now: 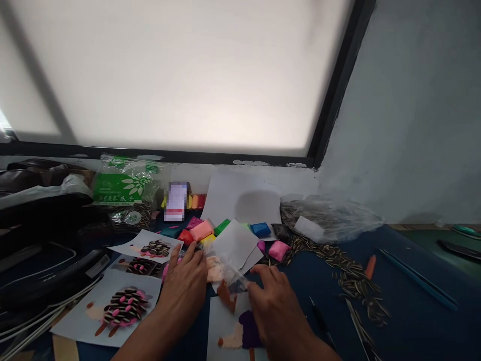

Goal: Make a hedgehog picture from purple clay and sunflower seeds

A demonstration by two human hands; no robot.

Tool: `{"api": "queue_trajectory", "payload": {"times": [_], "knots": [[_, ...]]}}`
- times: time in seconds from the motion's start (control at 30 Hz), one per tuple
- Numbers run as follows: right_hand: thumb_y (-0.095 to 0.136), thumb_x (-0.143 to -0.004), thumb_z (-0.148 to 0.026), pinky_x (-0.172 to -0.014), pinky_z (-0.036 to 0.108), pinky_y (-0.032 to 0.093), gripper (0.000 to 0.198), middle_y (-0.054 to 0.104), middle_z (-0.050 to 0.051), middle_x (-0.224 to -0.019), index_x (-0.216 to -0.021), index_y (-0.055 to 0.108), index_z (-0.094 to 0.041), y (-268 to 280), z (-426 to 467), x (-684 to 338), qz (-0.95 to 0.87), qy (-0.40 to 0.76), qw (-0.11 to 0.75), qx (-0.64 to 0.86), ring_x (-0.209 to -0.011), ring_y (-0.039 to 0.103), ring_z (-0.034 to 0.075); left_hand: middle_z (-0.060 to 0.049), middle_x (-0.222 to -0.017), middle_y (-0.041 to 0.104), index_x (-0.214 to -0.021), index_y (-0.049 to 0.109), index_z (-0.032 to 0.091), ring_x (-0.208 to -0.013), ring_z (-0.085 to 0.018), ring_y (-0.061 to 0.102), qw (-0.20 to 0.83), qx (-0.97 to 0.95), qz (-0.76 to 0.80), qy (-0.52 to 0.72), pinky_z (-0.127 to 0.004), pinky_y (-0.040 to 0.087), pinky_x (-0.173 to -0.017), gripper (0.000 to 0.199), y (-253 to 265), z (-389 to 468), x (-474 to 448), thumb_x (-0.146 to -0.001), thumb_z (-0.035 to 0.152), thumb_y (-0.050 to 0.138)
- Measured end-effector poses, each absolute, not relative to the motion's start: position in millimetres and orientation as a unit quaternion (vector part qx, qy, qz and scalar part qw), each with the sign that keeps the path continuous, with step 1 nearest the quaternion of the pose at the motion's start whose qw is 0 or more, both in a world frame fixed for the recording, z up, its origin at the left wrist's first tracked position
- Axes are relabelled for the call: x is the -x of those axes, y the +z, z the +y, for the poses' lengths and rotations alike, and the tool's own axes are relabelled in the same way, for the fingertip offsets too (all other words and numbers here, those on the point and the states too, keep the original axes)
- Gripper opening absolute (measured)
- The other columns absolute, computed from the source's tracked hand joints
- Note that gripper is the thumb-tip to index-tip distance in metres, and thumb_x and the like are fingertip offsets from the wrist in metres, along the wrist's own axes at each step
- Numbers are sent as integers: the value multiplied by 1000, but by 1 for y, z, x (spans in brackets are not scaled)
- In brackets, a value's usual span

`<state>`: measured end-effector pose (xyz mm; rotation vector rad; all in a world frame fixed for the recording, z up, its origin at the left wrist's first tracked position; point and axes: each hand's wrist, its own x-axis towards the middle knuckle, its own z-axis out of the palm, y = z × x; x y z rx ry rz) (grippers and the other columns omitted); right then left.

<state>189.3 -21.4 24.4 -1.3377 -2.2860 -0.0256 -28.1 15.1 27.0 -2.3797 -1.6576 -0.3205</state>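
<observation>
My left hand (186, 273) lies with its fingers spread and stretched over the heap of clay packets, beside a clear plastic bag with peach-coloured clay (215, 269). With fingers bent, my right hand (272, 296) pinches the edge of the clear plastic bag (237, 282). Brown clay (227, 297) shows just below the bag. Under my right hand is a sheet with a clay hedgehog (250, 328) that has a purple body, a beige face and brown legs; my hand covers part of it. White paper pieces (235, 245) rest on the colourful packets behind.
Finished seed hedgehog pictures (126, 306) lie at left, near white cables (56, 306). Sunflower seeds (356, 286) spread at right, by scissors (358, 326), a pen (321, 321) and blue tweezers (417, 278). A green seed bag (122, 188) and a phone (176, 200) stand behind.
</observation>
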Motion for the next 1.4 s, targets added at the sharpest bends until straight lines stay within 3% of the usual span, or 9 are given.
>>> {"api": "queue_trajectory", "payload": {"times": [0.23,0.4,0.57,0.63,0.77,0.97,1.1,1.3,1.4], "knots": [[53,-80,-4,-82,43,51,42,69,15,-110,-118,68,-14,26,-25,-184,-839,57,202,502,-94,63,29,-21,-141,62,-129,67,10,-142,-39,44,106,796,-555,-216,-65,27,-117,45,38,10,27,-98,21,37],[49,-86,-7,-80,32,53,57,72,11,-110,-142,51,-16,39,-25,-186,-781,175,274,533,-93,69,23,-14,-139,66,-132,65,16,-132,-33,57,26,800,-517,-303,-52,48,-107,43,37,-4,28,-99,29,41],[60,-87,-10,-73,25,53,22,75,5,-94,-99,75,-20,40,-18,-182,-774,248,312,491,-84,71,19,-2,-102,78,-96,76,27,-95,-26,76,-251,660,-519,-481,-35,62,-82,14,35,-16,31,-89,33,66],[55,-88,-6,-74,24,54,26,75,5,-93,-97,75,-18,40,-12,-183,-766,232,328,502,-84,72,17,1,-86,78,-91,72,26,-81,-24,76,-377,584,-515,-501,-32,62,-72,10,32,-20,29,-87,34,69],[50,-93,-10,-89,31,56,39,71,11,-122,-127,68,-18,42,-2,-196,-765,179,307,537,-104,70,21,2,-85,76,-102,64,25,-79,-21,74,-518,493,-459,-527,-31,58,-72,30,24,-26,17,-79,36,80],[53,-88,-8,-96,58,49,40,60,25,-135,-124,71,-12,51,1,-214,-775,110,213,584,-120,60,42,2,-80,75,-127,56,25,-82,-22,73,-593,438,-424,-527,-33,55,-77,66,15,-30,8,-74,48,87],[47,-94,-11,-98,52,47,37,61,22,-130,-122,70,-12,69,-9,-210,-782,101,217,576,-120,58,37,-1,-83,76,-121,63,24,-90,-25,73,-619,449,-424,-486,-34,54,-82,62,14,-30,17,-74,57,86],[54,-93,-44,-57,27,47,34,66,5,-73,-83,71,-16,65,-41,-196,-669,509,259,476,-65,61,18,-1,-87,75,-126,62,25,-80,-20,68,-619,515,-390,-448,-28,50,-72,58,20,-38,14,-82,60,79],[65,-86,-48,-61,25,46,34,66,4,-73,-80,68,-15,55,-51,-192,-589,580,325,459,-65,60,15,-3,-105,74,-129,58,26,-82,-18,66,-636,524,-382,-418,-28,50,-71,60,25,-43,10,-83,59,78]]}}
